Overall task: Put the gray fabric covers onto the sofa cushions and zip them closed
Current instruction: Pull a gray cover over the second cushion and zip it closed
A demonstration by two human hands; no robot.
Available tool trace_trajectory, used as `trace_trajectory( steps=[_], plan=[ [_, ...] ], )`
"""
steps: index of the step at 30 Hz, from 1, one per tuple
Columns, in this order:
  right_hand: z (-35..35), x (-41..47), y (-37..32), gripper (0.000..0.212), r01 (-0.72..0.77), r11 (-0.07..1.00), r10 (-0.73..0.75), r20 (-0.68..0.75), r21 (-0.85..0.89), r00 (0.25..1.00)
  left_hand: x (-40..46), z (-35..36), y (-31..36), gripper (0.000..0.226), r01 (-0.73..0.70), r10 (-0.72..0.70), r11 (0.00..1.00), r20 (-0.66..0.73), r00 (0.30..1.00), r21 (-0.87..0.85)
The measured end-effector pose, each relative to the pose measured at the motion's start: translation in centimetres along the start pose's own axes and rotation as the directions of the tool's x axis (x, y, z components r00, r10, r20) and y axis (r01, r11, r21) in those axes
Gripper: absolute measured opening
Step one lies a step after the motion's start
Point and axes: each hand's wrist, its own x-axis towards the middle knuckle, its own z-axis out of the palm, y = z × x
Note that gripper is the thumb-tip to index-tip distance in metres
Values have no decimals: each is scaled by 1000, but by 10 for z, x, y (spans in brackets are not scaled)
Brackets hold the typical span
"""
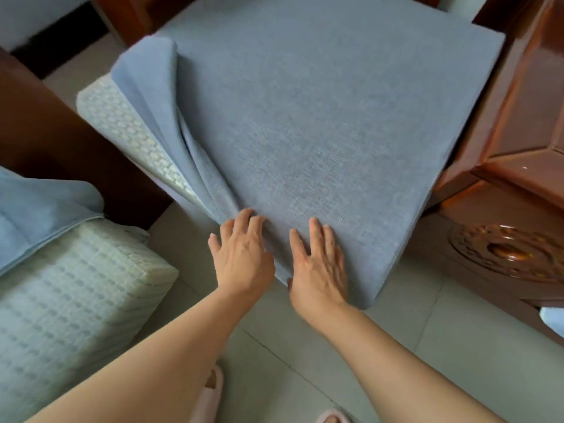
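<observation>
A large square sofa cushion fills the middle of the view, its top wrapped in a gray fabric cover (320, 117). Along its left side the cover hangs open in loose folds and bares the white quilted cushion (122, 123). My left hand (242, 254) lies flat with spread fingers on the near corner, at the foot of the folds. My right hand (319, 264) presses flat on the cover beside it, its thumb hooked over the near edge. A second white quilted cushion (61, 306) lies at the lower left with another gray cover (42, 212) draped over its far end.
Glossy carved wooden sofa frame (518, 166) stands at the right, touching the cushion. A dark wooden panel (61, 148) rises at the left. The floor is pale tile (442, 340). My pink slippers (210, 392) show at the bottom edge.
</observation>
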Motion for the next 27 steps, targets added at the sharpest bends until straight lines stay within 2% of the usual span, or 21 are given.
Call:
trace_trajectory(
  steps=[2, 5, 8, 10, 12, 16, 18, 23, 25, 27],
  plan=[
    [1, 12, -17, 81, 14, 1000, -13, 11, -20, 1000, 18, -12, -16, 54, 67, -70, 995, -35, 997, -79],
    [1, 30, -42, 84, 28, 999, -28, 11, -47, 1000, 44, -28, -38, 45, 69, -106, 967, -143, 984, -245],
    [5, 54, -70, 84, 2, 998, -4, -27, -69, 1000, 71, -45, -56, 37, 146, -242, 875, -155, 958, -462],
    [14, 69, -93, 84, -40, 996, 32, -97, -80, 995, 87, -52, -70, 31, 267, -345, 823, -68, 936, -501],
    [18, 82, -117, 89, -123, 991, 111, -187, -51, 976, 103, -55, -86, 30, 355, -385, 780, 53, 921, -516],
    [22, 105, -143, 99, -236, 970, 227, -139, -51, 964, 129, -57, -108, 25, 515, -445, 666, 267, 855, -540],
    [22, 109, -148, 99, -271, 961, 261, -145, -51, 954, 137, -56, -112, 19, 556, -479, 587, 302, 824, -588],
    [23, 112, -154, 92, -307, 951, 298, -142, -47, 944, 143, -56, -104, 23, 654, -592, 368, 376, 713, -660],
    [23, 114, -155, 90, -306, 951, 296, -151, -45, 943, 145, -57, -102, 22, 667, -582, 325, 414, 700, -670],
    [24, 116, -157, 92, -308, 951, 298, -155, -38, 942, 147, -58, -103, 28, 664, -533, 327, 449, 717, -672]
  ],
)
